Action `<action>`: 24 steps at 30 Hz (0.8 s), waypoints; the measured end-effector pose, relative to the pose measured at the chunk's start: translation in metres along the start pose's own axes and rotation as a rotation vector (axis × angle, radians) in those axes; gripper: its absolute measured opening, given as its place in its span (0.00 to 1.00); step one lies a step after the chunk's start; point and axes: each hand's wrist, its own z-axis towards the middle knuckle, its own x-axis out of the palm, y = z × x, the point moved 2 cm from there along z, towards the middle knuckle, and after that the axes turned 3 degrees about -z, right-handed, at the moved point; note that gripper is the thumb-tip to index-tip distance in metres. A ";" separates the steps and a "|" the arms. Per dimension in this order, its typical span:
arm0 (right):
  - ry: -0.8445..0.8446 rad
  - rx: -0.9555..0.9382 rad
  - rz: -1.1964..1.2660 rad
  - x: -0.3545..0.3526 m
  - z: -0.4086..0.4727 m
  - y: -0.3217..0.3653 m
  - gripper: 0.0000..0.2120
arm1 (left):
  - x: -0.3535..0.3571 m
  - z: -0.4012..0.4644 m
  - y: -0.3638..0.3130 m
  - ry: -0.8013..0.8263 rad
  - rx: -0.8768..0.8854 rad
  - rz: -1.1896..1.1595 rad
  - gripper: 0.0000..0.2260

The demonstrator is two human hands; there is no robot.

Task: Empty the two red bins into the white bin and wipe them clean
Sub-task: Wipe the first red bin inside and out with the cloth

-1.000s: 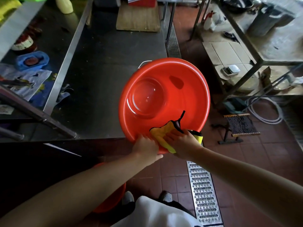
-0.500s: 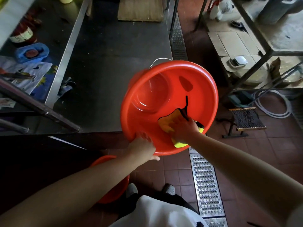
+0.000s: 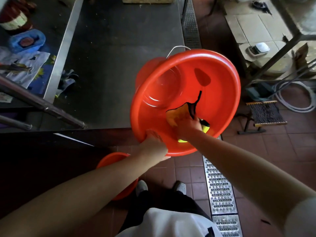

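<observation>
A red bin (image 3: 218, 93) with a thin wire handle is held tilted toward me over the front edge of a dark steel table (image 3: 119, 65). My left hand (image 3: 153, 142) grips its near rim. My right hand (image 3: 187, 124) is inside the bin and holds a yellow cloth with black trim (image 3: 174, 115) against the lower inner wall. A second red bin (image 3: 111, 159) stands on the floor below, mostly hidden under my left forearm. The white bin is not in view.
A metal floor drain grate (image 3: 220, 189) runs along the tiled floor on my right. A small woven stool (image 3: 265, 113) and a coiled hose (image 3: 297, 96) lie at the right. Bottles, a blue tub (image 3: 27, 41) and papers sit on the left shelf.
My right hand has slid the cloth from the near rim deeper down the bin's inner wall. The bin has tipped more toward the table, and the view has shifted closer.
</observation>
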 end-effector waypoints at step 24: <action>-0.094 0.031 0.124 0.000 0.051 0.019 0.17 | 0.011 0.005 0.004 -0.016 -0.047 -0.015 0.30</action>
